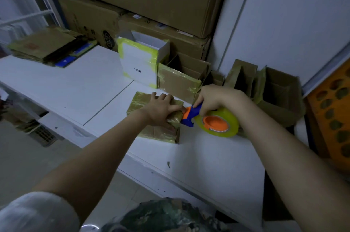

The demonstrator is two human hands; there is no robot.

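The right hand point(212, 99) is gripping the tape dispenser point(208, 120) against the right edge of the parcel point(157, 133), which the left hand point(161, 110) is seemingly clamping.

Tape-wrapped brown cardboard parcel point(157, 134) on white table point(75, 87) | blue-orange tape dispenser point(210, 121) at its right | white open box point(138, 65) behind | flattened cartons point(41, 46) far left
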